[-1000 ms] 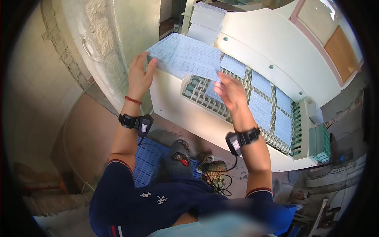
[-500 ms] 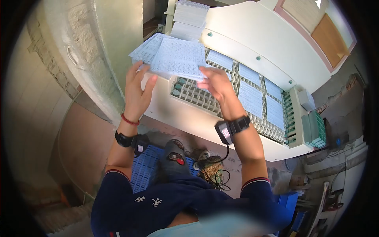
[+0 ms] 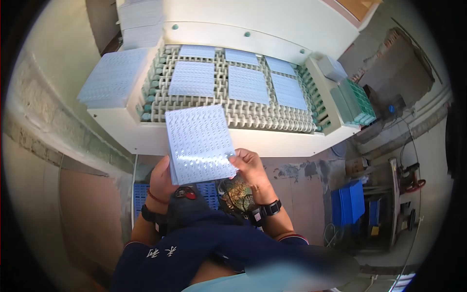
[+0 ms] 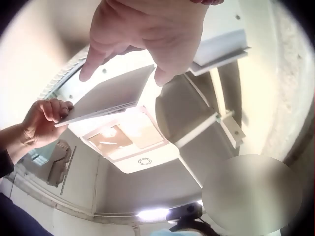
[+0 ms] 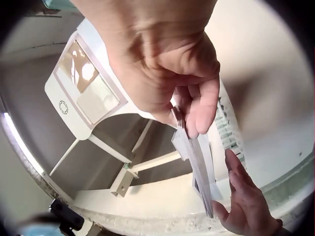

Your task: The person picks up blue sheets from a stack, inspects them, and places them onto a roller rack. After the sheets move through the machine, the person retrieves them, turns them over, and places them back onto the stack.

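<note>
A thin stack of pale-blue patterned boards (image 3: 199,146) is held up in front of the person, at the near edge of a roller conveyor (image 3: 194,103). My right hand (image 3: 253,173) pinches its lower right corner, thumb on the top face and fingers beneath. Along the stack's lower left edge is my left hand (image 3: 161,180). In the right wrist view the left hand's fingers (image 5: 241,189) are straight and beside the stack's edge. The left wrist view shows the stack (image 4: 113,93) edge-on, made of several layers.
Several similar boards (image 3: 248,85) lie in rows on the conveyor. A larger pile of boards (image 3: 114,75) sits on the machine's left end, with a tall white stack (image 3: 142,24) behind it. Green racks (image 3: 357,102) stand at the right end. A blue bin (image 3: 348,202) is on the right.
The stack has come from above the machine's left end down to the front of the body, and the hands have moved closer in. The head view has swung left.
</note>
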`<control>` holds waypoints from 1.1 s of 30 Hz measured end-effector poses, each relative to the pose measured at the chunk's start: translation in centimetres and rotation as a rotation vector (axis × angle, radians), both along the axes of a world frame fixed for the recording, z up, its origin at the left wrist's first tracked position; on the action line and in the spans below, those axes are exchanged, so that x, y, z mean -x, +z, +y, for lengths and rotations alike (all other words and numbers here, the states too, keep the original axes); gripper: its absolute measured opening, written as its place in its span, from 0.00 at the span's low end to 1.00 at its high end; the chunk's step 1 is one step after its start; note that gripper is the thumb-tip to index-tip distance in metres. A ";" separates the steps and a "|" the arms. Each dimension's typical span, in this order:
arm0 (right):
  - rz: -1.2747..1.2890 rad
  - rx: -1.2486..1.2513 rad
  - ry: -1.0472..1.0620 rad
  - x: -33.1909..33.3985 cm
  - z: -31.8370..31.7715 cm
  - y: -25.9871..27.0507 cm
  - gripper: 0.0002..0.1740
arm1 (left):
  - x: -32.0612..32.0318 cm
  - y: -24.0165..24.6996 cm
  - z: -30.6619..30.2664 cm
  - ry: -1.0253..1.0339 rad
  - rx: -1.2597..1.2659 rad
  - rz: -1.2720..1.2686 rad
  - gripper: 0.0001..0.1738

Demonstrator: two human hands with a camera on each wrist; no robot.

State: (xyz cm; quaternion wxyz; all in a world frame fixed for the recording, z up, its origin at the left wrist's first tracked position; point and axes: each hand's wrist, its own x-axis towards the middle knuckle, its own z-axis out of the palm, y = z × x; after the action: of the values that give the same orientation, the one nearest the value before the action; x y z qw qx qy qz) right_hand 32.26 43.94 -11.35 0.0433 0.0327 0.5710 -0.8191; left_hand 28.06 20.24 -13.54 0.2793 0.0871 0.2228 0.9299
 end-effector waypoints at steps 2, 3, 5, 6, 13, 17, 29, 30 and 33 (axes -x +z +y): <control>0.000 -0.049 0.046 -0.6 0.5 -0.8 0.13 | 0.0 -1.1 0.3 0.021 0.046 -0.008 0.27; 0.005 -0.046 0.038 -0.8 0.5 -0.6 0.13 | 0.0 -1.2 0.4 0.060 0.092 -0.021 0.25; -0.025 -0.099 0.056 -1.1 0.3 -0.2 0.15 | -0.3 -0.3 0.7 0.079 0.108 -0.017 0.23; -0.035 -0.143 0.067 -1.1 0.4 -0.3 0.16 | -0.4 -0.4 0.6 0.083 0.122 -0.003 0.23; -0.154 -0.358 0.168 -0.5 0.0 -0.8 0.11 | -1.5 -1.7 -2.5 0.210 0.207 -0.009 0.22; -0.105 -0.234 -0.058 -0.3 1.9 -1.7 0.10 | -2.0 -1.2 -4.5 0.263 0.236 -0.056 0.21; -0.054 -0.146 -0.193 5.8 0.2 -1.5 0.12 | -2.8 -1.4 -7.1 0.327 0.201 0.053 0.22; -0.051 -0.133 -0.171 6.7 -0.4 -1.9 0.12 | -2.9 -1.4 -7.0 0.329 0.201 0.057 0.22; -0.042 -0.072 -0.118 8.3 -2.0 -2.1 0.13 | -3.0 -1.3 -6.9 0.321 0.210 0.055 0.22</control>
State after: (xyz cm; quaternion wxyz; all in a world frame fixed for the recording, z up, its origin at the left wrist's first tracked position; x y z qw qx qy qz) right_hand 23.92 41.98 -13.42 0.0055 0.0848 0.5962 -0.7983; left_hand 31.09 13.35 -14.82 0.1288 0.0463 0.3372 0.9314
